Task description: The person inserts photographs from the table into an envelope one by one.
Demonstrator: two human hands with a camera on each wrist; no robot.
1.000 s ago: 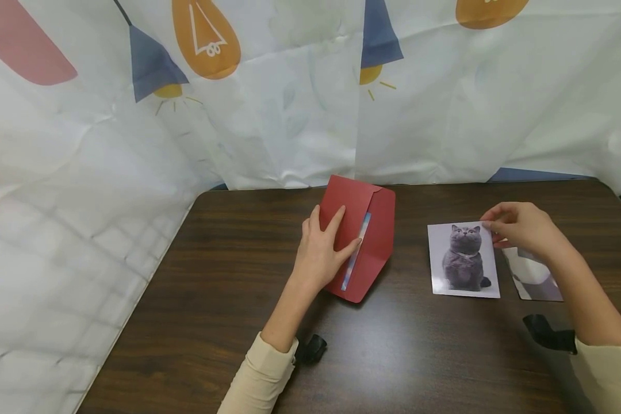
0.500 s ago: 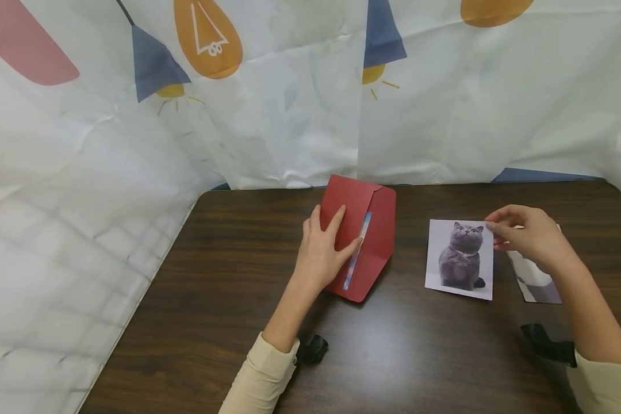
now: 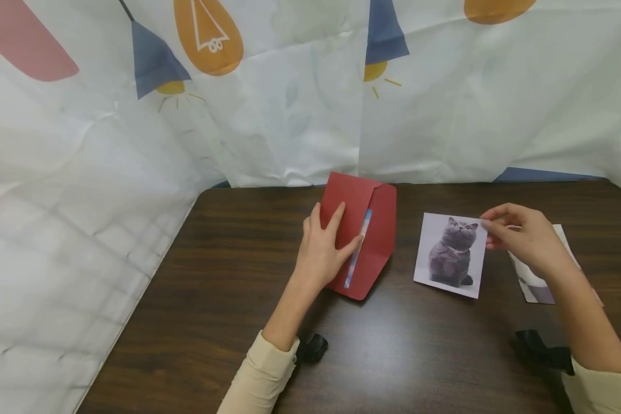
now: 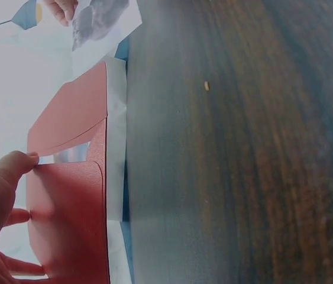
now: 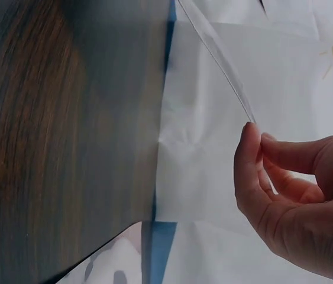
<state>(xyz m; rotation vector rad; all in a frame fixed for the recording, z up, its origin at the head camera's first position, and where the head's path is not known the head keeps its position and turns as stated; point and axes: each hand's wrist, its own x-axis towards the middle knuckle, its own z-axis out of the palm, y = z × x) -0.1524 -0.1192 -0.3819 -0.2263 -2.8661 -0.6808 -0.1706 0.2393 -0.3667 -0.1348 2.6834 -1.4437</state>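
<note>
A red envelope (image 3: 351, 221) is being pressed to the table (image 3: 403, 356) by the left hand (image 3: 318, 250), whose fingers are being spread apart over it, with the thumb being laid at the edge of the opening; the flap (image 3: 383, 241) is lying unfolded toward the right, and a narrow blue-and-white strip (image 3: 351, 273) is being exposed in the slot. Well apart to the right, a cat picture (image 3: 452, 256) is being pinched near its upper right corner between the thumb and fingers of the right hand (image 3: 525, 233), its gripped end being raised above the table; whether its lower edge is touching cannot be told. Just beside it, a second card (image 3: 534, 280) is being partly covered from view by the right hand and forearm (image 3: 585, 316)
</note>
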